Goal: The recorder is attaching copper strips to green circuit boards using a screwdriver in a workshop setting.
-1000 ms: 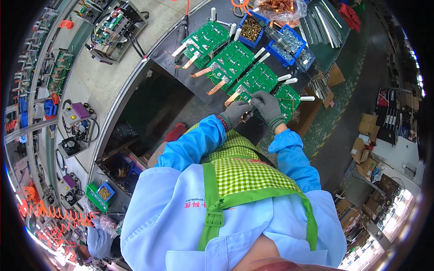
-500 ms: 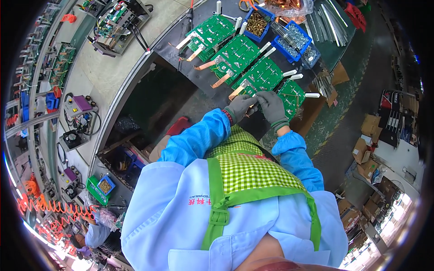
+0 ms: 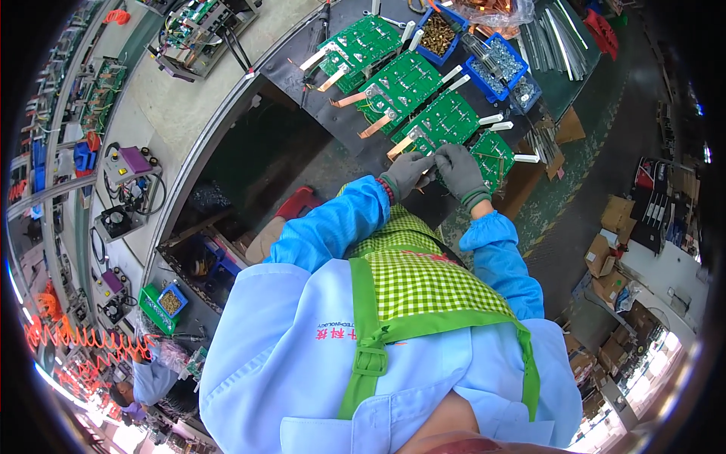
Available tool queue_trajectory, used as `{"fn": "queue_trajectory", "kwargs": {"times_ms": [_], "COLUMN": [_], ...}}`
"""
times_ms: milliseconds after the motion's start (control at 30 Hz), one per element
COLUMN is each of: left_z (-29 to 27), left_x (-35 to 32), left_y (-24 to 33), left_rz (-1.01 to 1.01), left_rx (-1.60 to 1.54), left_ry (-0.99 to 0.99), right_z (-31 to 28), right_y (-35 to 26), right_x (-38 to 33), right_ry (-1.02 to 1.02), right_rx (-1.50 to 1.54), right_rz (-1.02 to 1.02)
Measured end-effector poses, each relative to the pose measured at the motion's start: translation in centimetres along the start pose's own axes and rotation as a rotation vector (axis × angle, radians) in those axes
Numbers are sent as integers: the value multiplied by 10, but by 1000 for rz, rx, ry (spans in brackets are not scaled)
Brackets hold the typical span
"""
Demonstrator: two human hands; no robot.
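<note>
My left hand (image 3: pixel 408 175) and my right hand (image 3: pixel 461 174), both in grey gloves, meet at the near edge of a row of green circuit boards. Their fingers are closed and pinched together; whatever lies between them is too small and hidden to name. Under and beside my fingers are the two nearest boards, one circuit board (image 3: pixel 440 119) with a copper strip (image 3: pixel 401 147) sticking out toward my left hand, and a partly covered circuit board (image 3: pixel 493 157) by my right hand. Farther off lie another board (image 3: pixel 408 79) and the farthest board (image 3: pixel 363 41), also with copper strips and white posts.
Beyond the boards stand a blue bin of brass-coloured fasteners (image 3: pixel 436 36) and a blue bin of silvery hardware (image 3: pixel 495 66). Long metal strips (image 3: pixel 558 41) lie at the far right. On the left, a curved bench (image 3: pixel 178 102) carries equipment. Another person (image 3: pixel 153 374) is at lower left.
The whole view has shifted slightly, with the boards appearing a little more to the right. My hands stay together at the boards' near edge, with fingers still pinched.
</note>
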State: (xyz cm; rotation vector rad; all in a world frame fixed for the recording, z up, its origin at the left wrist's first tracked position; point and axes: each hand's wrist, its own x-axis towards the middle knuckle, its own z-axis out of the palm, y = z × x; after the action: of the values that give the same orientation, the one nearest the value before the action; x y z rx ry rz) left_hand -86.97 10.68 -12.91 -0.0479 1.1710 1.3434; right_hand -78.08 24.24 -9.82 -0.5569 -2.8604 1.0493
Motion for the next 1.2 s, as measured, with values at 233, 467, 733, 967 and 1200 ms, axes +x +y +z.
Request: {"fn": "queue_trajectory", "kwargs": {"times_ms": [233,467,733,967,1200], "left_z": [3,2,-3,-5,-8], "left_x": [2,2,-8,0,6], "left_y": [-8,-6,3,-8,-10], "left_rz": [8,-8,64,2,3], "left_rx": [43,28,36,-20,3], "left_ry": [16,13,-57,-31,-16], "right_z": [-12,-14,7,3,2], "right_y": [6,2,4,-2,0], "right_x": [18,16,1,-10,-9], "right_ry": [-263,-254,6,25,23], "right_rx": [97,134,-80,-88,-141], "right_rz": [216,211,59,-64,-144]}}
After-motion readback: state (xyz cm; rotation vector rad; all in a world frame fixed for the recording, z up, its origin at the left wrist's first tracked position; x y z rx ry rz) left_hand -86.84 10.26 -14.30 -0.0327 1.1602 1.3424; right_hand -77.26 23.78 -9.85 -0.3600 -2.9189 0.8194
